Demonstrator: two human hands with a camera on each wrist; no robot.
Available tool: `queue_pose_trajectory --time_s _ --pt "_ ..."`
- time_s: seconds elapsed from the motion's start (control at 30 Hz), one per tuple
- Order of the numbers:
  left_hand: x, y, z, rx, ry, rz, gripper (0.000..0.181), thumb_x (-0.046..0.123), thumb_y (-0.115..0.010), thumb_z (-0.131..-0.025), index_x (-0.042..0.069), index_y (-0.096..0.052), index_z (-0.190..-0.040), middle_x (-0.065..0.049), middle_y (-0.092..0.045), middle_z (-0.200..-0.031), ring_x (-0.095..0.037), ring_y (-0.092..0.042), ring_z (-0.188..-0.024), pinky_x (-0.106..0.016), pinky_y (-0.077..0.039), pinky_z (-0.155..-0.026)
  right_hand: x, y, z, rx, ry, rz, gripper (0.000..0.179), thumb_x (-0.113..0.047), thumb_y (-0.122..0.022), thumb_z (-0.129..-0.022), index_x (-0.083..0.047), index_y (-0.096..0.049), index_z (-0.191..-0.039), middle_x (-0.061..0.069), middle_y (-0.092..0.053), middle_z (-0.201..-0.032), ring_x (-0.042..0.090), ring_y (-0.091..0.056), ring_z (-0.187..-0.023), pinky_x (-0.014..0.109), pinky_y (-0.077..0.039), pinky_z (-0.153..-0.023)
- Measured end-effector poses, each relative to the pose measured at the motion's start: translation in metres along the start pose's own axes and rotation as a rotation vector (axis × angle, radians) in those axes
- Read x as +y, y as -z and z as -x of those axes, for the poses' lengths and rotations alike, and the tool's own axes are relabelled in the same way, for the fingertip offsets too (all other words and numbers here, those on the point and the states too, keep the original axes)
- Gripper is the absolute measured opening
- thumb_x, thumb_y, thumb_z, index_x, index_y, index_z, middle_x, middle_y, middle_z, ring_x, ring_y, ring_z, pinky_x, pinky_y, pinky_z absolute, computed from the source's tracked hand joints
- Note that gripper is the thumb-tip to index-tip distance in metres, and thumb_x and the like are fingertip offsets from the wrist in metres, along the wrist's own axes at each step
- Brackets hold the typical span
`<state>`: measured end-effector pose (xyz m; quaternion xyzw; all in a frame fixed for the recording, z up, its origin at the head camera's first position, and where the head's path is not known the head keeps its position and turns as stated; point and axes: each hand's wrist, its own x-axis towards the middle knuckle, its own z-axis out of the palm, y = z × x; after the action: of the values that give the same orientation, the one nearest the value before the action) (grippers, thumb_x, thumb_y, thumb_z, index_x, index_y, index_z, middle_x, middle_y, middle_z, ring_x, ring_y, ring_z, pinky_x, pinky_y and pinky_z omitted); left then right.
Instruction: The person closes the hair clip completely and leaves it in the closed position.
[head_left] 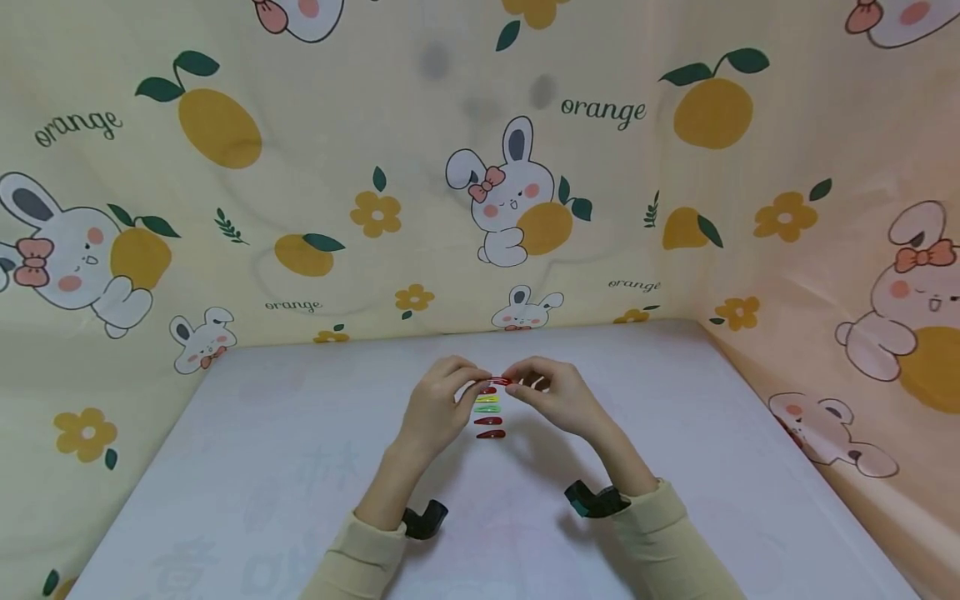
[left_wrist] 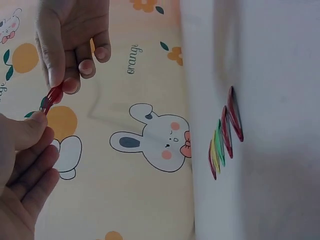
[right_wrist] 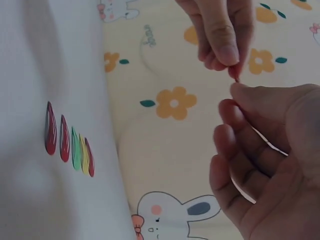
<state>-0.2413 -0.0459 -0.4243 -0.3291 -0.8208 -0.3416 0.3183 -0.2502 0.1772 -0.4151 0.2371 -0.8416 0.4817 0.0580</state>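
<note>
A red snap hair clip (head_left: 498,381) is held up between both hands above the table. My left hand (head_left: 438,407) pinches one end of it between thumb and forefinger. At the other end, my right hand (head_left: 558,398) pinches it the same way, its other fingers loosely bent. The left wrist view shows the held clip (left_wrist: 50,98) more plainly, though fingertips cover both its ends. Below the hands, several clips lie in a column: a red one (head_left: 489,390), a yellow one (head_left: 487,399), a green one (head_left: 487,409) and two more red clips (head_left: 491,434) nearest me.
A white-covered table (head_left: 300,467) spreads under the arms. Behind it and at both sides hangs a cream curtain (head_left: 420,125) printed with rabbits and oranges. Black wrist cameras (head_left: 596,500) are strapped to both wrists.
</note>
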Motion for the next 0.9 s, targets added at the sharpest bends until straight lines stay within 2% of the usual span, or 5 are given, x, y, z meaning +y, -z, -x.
queue_pose_trajectory --time_s 0.17,0.37,0.7,0.9 --pt "-0.002 -0.004 0.003 -0.05 0.044 0.021 0.012 0.005 -0.083 -0.088 0.008 -0.079 -0.098 0.001 -0.07 -0.095 -0.018 -0.065 -0.093 -0.032 -0.057 -0.081 0.003 0.002 0.0 -0.044 -0.006 0.038 0.013 -0.012 -0.077 -0.094 -0.012 -0.077 -0.107 -0.003 -0.074 -0.098 0.018 -0.062 -0.088 0.037 -0.055 -0.079" --pt "-0.005 -0.007 0.006 -0.129 0.123 0.027 0.011 0.006 -0.081 -0.09 0.01 -0.078 -0.099 0.002 -0.07 -0.095 -0.016 -0.065 -0.093 -0.032 -0.056 -0.081 0.01 0.0 -0.001 -0.059 0.002 0.065 0.012 -0.012 -0.078 -0.093 -0.014 -0.077 -0.105 -0.005 -0.073 -0.097 0.016 -0.062 -0.087 0.035 -0.054 -0.077" --pt "-0.006 -0.006 0.007 -0.316 0.273 -0.001 0.008 0.013 -0.08 -0.093 0.013 -0.079 -0.1 0.004 -0.072 -0.099 -0.016 -0.067 -0.097 -0.036 -0.057 -0.082 0.024 -0.003 -0.001 -0.141 0.057 0.098 0.013 -0.01 -0.079 -0.092 -0.015 -0.079 -0.105 -0.007 -0.073 -0.096 0.012 -0.062 -0.085 0.029 -0.053 -0.073" --pt "-0.009 -0.006 0.009 -0.414 0.331 0.002 0.005 0.014 -0.08 -0.092 0.015 -0.079 -0.097 0.004 -0.071 -0.097 -0.016 -0.068 -0.095 -0.037 -0.056 -0.082 0.031 -0.007 -0.001 -0.201 0.043 0.116 0.015 -0.008 -0.08 -0.091 -0.014 -0.078 -0.104 -0.007 -0.072 -0.095 0.011 -0.063 -0.084 0.027 -0.052 -0.073"
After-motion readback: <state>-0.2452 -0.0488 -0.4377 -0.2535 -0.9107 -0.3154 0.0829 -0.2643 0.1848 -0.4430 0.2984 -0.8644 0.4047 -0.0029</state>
